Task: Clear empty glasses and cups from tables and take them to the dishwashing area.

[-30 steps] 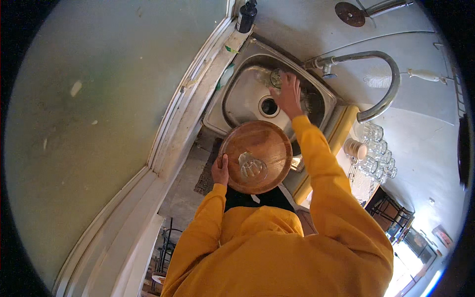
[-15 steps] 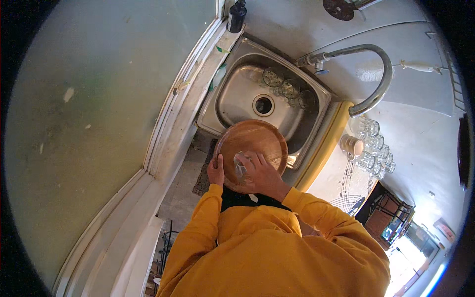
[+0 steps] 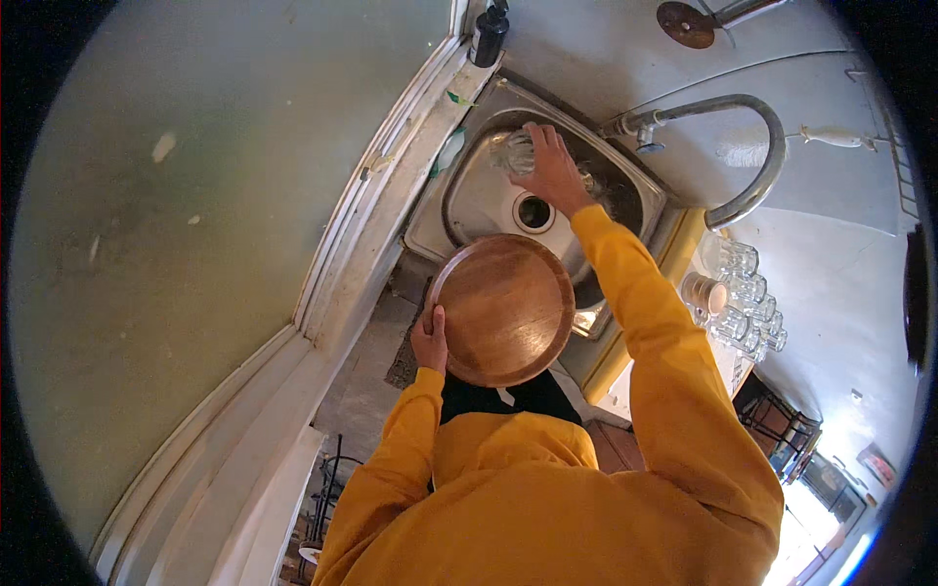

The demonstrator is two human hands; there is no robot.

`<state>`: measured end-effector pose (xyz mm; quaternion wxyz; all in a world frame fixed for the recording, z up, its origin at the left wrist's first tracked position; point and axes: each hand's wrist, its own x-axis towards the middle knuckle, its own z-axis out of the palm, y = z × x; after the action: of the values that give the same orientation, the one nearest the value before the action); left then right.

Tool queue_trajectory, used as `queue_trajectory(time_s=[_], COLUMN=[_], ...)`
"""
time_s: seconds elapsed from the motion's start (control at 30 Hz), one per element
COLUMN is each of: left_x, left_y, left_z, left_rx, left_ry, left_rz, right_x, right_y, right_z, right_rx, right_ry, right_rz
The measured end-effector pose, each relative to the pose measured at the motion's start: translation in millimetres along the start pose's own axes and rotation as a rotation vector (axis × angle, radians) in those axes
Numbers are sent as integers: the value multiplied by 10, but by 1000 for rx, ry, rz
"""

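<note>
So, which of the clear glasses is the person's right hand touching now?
The glass lying in the steel sink, under the right hand. The other glasses stand grouped on the counter to the right, away from both hands.

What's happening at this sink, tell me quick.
A person in a yellow top stands at a steel sink. The left hand holds a round wooden plate by its rim, above the sink's near edge. The right hand reaches into the basin and rests on a clear glass lying near the drain. More clear glasses stand on the counter to the right, under the curved tap.
</note>
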<state>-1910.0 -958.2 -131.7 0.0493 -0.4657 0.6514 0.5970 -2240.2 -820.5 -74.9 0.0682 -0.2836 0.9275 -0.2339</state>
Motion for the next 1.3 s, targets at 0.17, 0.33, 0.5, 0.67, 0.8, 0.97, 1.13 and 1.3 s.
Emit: queue_trajectory(time_s=[0.17,0.33,0.5,0.67,0.8,0.97,1.13,1.3], left_x=[-126,-246,-305,-324,-308,-279,-336,-141], left_y=[39,82,66,168,160,215,453,625], left_z=[-154,-248,-339,-314,-334,-339,-474,-557], left_rx=[-16,-100,-80,-67,-114,-66,-61,65], left_ry=[42,88,101,89,73,95,93,11], left_rz=[-1,-23,-77,-66,-80,-49,29,9], right_x=[384,483,582,580,560,582,449,-339], right_y=[235,374,332,479,489,505,224,133], right_z=[369,541,614,684,759,715,636,242], right_rx=[-126,-147,-146,-165,-164,-200,-265,3], right_ry=[-168,-185,-194,-152,-141,-206,-75,311], right_rz=[134,166,173,182,187,205,201,132])
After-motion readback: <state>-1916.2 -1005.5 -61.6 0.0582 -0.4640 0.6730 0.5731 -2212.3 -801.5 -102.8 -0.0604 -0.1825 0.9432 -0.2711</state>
